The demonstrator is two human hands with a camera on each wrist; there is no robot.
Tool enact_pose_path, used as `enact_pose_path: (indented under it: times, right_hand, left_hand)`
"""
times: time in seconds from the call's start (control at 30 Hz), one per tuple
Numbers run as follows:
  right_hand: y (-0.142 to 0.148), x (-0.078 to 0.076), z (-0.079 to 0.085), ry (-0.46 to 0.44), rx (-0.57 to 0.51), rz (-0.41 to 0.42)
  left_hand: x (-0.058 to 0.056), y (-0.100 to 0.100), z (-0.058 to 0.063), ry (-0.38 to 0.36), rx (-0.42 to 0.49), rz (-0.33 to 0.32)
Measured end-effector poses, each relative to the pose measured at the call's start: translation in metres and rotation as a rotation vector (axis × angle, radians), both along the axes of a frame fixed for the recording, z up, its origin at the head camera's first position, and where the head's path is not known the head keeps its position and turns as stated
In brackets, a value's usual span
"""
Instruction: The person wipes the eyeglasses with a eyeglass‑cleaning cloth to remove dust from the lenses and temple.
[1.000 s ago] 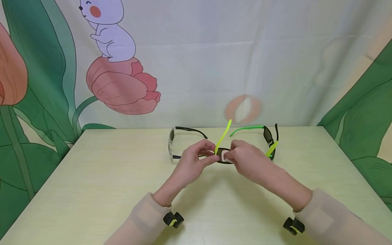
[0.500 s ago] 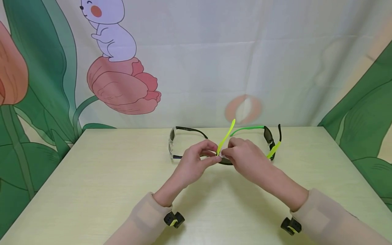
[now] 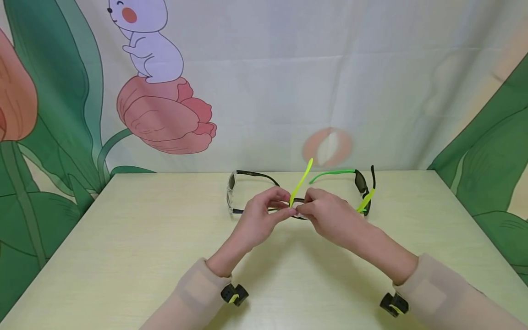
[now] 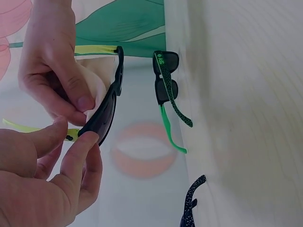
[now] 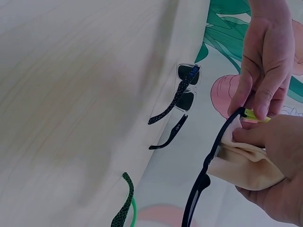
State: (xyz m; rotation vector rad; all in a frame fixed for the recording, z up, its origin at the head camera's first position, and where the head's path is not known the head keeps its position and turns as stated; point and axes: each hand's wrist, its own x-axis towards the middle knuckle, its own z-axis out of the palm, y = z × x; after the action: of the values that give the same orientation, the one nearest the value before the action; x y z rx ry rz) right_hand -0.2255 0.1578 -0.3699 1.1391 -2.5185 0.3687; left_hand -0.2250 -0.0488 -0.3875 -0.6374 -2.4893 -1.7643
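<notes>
A pair of sunglasses (image 4: 107, 116) with a black frame and yellow temples is held above the table, temples pointing away from the person. My left hand (image 3: 261, 219) pinches its left end by the hinge, thumb and fingers on the frame and the base of the yellow temple (image 3: 300, 184). A beige cloth (image 5: 248, 165) is bunched in my right hand (image 3: 336, 213), whose fingers press it against the inner side of the left lens. In the right wrist view the cloth spreads behind the frame, and the right fingertips lie close to the left hand's.
Behind the hands, clear-framed sunglasses (image 5: 188, 75) with dark temples stand on the table (image 3: 165, 247) at left. Black sunglasses (image 4: 166, 87) with green temples stand at right, partly overlapped by the held pair in the head view. A printed curtain (image 3: 264, 91) hangs behind the table.
The right hand has shifted slightly left with the cloth, toward the lens's hinge end. The held sunglasses tilted a little and came back; the left hand keeps its grip.
</notes>
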Motion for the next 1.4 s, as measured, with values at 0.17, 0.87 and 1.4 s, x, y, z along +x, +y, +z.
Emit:
enact_pose_path:
  times: [0.17,0.87,1.4]
  right_hand:
    - [-0.001,0.0,0.002,-0.017,0.056,-0.066]
    - [-0.005,-0.002,-0.001,0.017,0.037,-0.02]
    - [0.006,0.001,0.003,0.008,-0.133,-0.208]
  left_hand:
    - [0.0,0.0,0.001,-0.002,-0.018,-0.003]
    - [-0.001,0.001,-0.002,-0.022,-0.037,-0.02]
    - [-0.006,-0.008,-0.002,0.011,-0.022,0.094]
